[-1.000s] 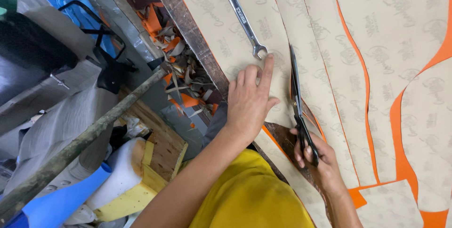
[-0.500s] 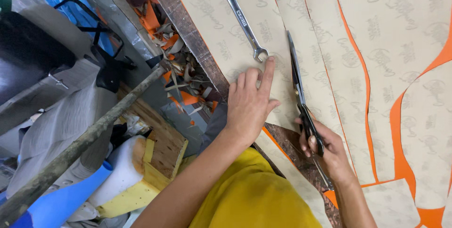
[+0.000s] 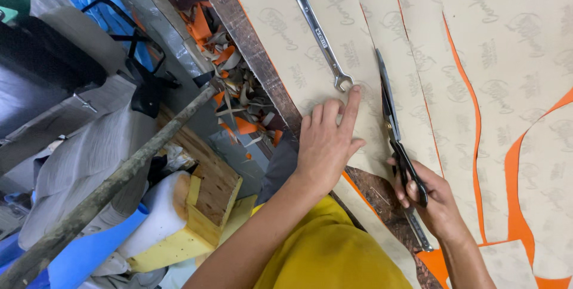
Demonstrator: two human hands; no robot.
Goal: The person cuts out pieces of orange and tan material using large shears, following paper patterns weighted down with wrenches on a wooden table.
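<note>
Right hand (image 3: pixel 433 196): fingers clenched through the black handles of the scissors (image 3: pixel 394 123), grasping them. Blades closed or nearly so, lying flat, tips pointing toward 11 o'clock along a seam in the beige sheets (image 3: pixel 501 44).

Left hand (image 3: pixel 325 140): released, palm down, fingers spread flat on the beige sheet at 9 o'clock from the scissors. Holds nothing; presses the sheet. Index fingertip touches or sits just beside the open jaw of the wrench (image 3: pixel 317 32).

Wrench: silver combination type, lies on the sheet, ring end toward 11 o'clock, open end toward 5 o'clock.

Beige sheets overlap on an orange layer (image 3: pixel 516 205), which shows in curved strips at 3 o'clock.

Workbench edge (image 3: pixel 250 50): dark, worn, runs diagonally. Scrap offcuts (image 3: pixel 230 86), orange and beige, piled below it at 9 o'clock. A rough wooden pole (image 3: pixel 113 187) crosses at 8 o'clock.
</note>
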